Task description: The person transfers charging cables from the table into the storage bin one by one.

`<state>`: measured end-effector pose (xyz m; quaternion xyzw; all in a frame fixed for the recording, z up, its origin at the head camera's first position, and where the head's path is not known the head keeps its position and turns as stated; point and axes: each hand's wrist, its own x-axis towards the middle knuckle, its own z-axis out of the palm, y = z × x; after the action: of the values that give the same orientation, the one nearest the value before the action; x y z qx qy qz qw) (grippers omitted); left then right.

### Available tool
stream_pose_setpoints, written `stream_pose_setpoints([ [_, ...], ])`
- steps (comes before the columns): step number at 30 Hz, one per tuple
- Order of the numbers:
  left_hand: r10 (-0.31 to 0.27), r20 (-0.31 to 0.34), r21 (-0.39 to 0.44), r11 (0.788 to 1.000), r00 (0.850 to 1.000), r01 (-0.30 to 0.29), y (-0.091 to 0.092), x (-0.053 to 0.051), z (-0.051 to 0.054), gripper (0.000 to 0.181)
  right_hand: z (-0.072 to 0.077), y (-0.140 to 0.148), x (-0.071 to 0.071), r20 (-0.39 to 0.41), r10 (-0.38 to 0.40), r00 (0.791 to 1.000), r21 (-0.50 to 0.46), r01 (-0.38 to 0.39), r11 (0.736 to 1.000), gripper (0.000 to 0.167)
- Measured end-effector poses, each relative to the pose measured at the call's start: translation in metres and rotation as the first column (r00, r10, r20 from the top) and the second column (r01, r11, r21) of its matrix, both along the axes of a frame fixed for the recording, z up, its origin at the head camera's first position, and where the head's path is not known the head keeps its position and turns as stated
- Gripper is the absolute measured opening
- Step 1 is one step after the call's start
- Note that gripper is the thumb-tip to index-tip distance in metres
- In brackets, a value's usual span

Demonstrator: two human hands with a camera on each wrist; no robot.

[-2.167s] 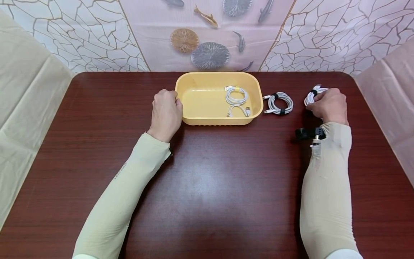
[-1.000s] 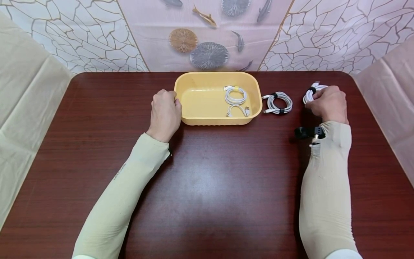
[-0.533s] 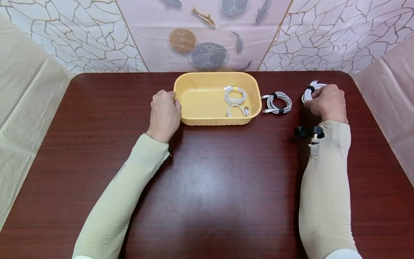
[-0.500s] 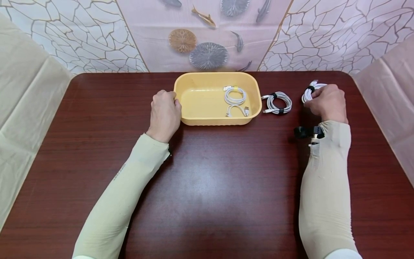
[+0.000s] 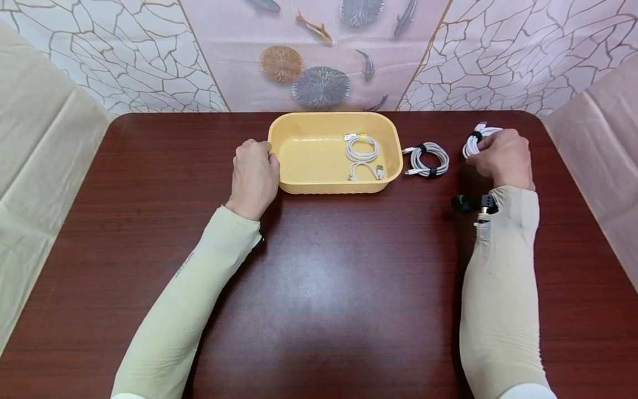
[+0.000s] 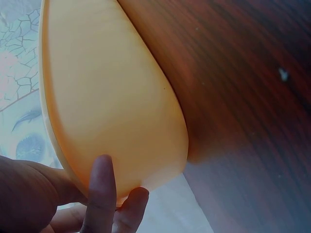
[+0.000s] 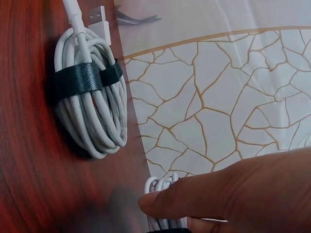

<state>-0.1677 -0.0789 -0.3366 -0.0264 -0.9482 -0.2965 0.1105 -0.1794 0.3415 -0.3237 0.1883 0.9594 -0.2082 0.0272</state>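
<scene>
Yellow tray (image 5: pixel 334 188), one: two cables (image 5: pixel 362 160) inside; left fingers (image 6: pixel 101 194) grip tray. Bench (image 5: pixel 319 277): third cable (image 5: pixel 445 161); right fingers (image 7: pixel 170 200) pinch fourth cable (image 5: pixel 471 147).

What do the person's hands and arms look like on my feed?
Left hand and right hand are ungloved. The left sleeve is pale cream with small dark lettering, too small to read; the right sleeve is beige. A black device with a metallic fitting sits at the right wrist.

There're 4 cables (image 5: pixel 443 159), 1 ylw. tub (image 5: pixel 309 158), 2 hands (image 5: pixel 253 178) & 1 tbl. (image 5: pixel 344 288)
</scene>
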Motion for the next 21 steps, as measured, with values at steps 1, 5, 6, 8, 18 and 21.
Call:
stream_pose_setpoints([
  [1, 0.000, 0.001, -0.001, 1.000, 1.000, 0.000, -0.0001, 0.0000, -0.0001, 0.026, 0.0001, -0.0004, -0.0001, -0.001, 0.002, 1.000, 0.001, -0.002, 1.000, 0.038],
  [5, 0.001, 0.002, -0.001, 1.000, 1.000, -0.001, 0.0001, 0.0002, 0.0002, 0.026, 0.0007, -0.0011, -0.0003, -0.004, 0.009, 1.000, -0.001, -0.009, 1.000, 0.038],
  [6, 0.003, 0.003, -0.001, 1.000, 1.000, -0.003, 0.0001, 0.0002, 0.0002, 0.026, 0.0010, -0.0012, -0.0003, -0.006, 0.010, 1.000, 0.000, -0.010, 1.000, 0.038],
  [8, 0.004, 0.003, 0.000, 1.000, 1.000, -0.004, 0.0001, 0.0004, 0.0000, 0.026, 0.0015, -0.0014, -0.0002, -0.008, 0.014, 1.000, 0.001, -0.014, 1.000, 0.038],
  [18, 0.004, -0.001, 0.003, 1.000, 1.000, -0.004, 0.0006, 0.0007, -0.0009, 0.026, 0.0058, -0.0031, 0.0010, -0.023, 0.033, 0.999, 0.015, -0.032, 0.999, 0.038],
  [21, 0.002, -0.002, 0.002, 1.000, 1.000, -0.002, -0.0002, -0.0003, -0.0005, 0.025, 0.0070, -0.0044, 0.0002, -0.030, 0.036, 0.999, 0.014, -0.036, 0.999, 0.037],
])
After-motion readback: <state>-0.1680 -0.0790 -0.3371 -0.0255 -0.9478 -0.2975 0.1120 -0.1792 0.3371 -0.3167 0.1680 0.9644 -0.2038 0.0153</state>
